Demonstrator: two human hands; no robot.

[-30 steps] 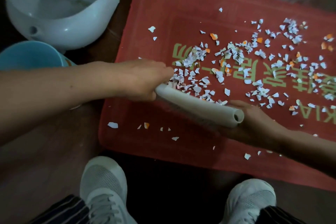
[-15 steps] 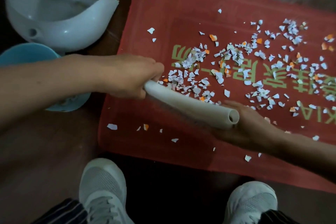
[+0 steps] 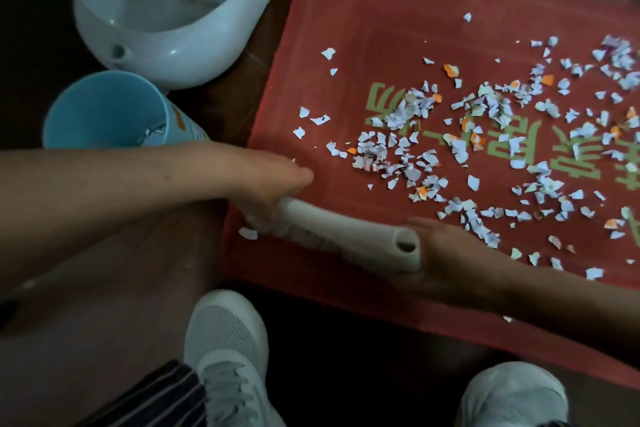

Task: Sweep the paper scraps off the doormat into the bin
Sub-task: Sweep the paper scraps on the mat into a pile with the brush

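doormat (image 3: pixel 363 10): red, with green characters printed across it; lies on the dark floor (image 3: pixel 235 94) and fills the right and far part of the scene

paper scraps (image 3: pixel 398 163): mostly white, some orange; spread over the middle and right of the doormat, thickest over the green print; a few loose ones lie to the left of the main spread; 1 sits at the mat's left edge, just beside the brush's left end

brush (image 3: pixel 346 229): white, with a tube-shaped handle and pale bristles on its near side; lies slantwise over the near left part of the doormat, on the near side of the scraps; its hollow end points right

left hand (image 3: pixel 273 184): reaches in from the left; fingers curled round the left end of the brush at the mat's left edge

right hand (image 3: pixel 450 253): reaches in from the right; cups the hollow right end of the brush, thumb on the far side; the fingers beneath are hidden in the dim light

bin (image 3: pixel 86 107): blue, round and open; stands on the floor left of the doormat, just beyond the left forearm; a few scraps lie inside

dustpan (image 3: pixel 156 38): white; on the floor beyond the bin, near the mat's far left edge

shoes (image 3: pixel 225 340): 2 pale trainers at the near edge, 1 left and 1 right; a striped trouser cuff (image 3: pixel 156 392) shows by the left one
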